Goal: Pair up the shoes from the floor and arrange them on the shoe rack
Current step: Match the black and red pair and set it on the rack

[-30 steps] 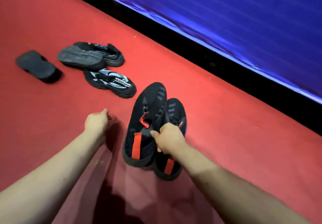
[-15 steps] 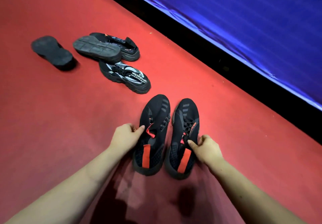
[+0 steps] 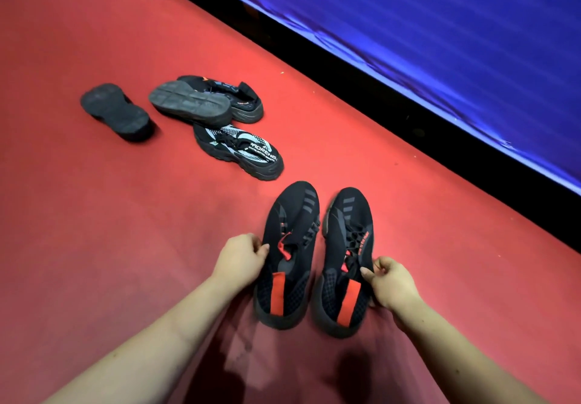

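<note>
Head view, matched black pair with red tabs: left shoe (image 3: 287, 256) lies just inward of left hand (image 3: 242, 257), which grips its collar edge; right shoe (image 3: 344, 262) lies just inward of right hand (image 3: 390, 284), which pinches its collar. Long axes are parallel, toes away from both hands, sides nearly touching. No rack in view.
</note>
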`<action>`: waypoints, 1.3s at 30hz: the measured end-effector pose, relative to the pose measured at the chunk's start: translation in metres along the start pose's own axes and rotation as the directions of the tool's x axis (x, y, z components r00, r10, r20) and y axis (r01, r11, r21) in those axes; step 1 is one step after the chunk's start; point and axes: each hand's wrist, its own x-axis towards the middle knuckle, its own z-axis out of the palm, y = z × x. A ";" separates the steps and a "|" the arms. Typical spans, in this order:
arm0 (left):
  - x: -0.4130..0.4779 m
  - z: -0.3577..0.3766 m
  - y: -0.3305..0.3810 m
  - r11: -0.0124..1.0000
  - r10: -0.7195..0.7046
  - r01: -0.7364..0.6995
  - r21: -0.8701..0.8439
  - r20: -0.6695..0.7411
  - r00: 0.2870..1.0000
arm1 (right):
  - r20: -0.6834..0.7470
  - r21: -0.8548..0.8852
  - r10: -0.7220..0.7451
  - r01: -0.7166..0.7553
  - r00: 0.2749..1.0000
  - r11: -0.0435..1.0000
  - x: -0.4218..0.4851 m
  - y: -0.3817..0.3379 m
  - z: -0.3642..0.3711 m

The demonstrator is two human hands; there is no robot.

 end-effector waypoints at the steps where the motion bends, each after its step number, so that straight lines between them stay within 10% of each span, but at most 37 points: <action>1: 0.001 -0.001 0.001 1.000 -0.012 0.012 -0.012 0.004 1.000 | 0.001 0.020 -0.001 0.001 1.000 1.000 0.000 0.000 0.001; 8: -0.004 -0.004 0.006 0.998 -0.060 0.060 -0.020 0.002 0.998 | 0.005 -0.141 0.058 -0.056 0.998 0.988 -0.010 -0.007 0.001; 16: -0.015 -0.002 0.010 0.995 -0.002 -0.006 -0.097 -0.082 0.997 | -0.193 -0.246 -0.455 0.406 0.869 0.880 -0.035 -0.052 0.010; 24: -0.014 -0.003 0.003 0.988 0.036 -0.051 -0.144 -0.103 0.994 | -0.026 -0.376 -0.412 0.372 0.911 0.848 -0.034 -0.085 0.066; 39: -0.008 0.002 -0.007 0.978 -0.015 -0.006 -0.210 -0.102 0.995 | -0.228 -0.213 -0.214 0.166 0.950 0.963 -0.022 -0.053 0.042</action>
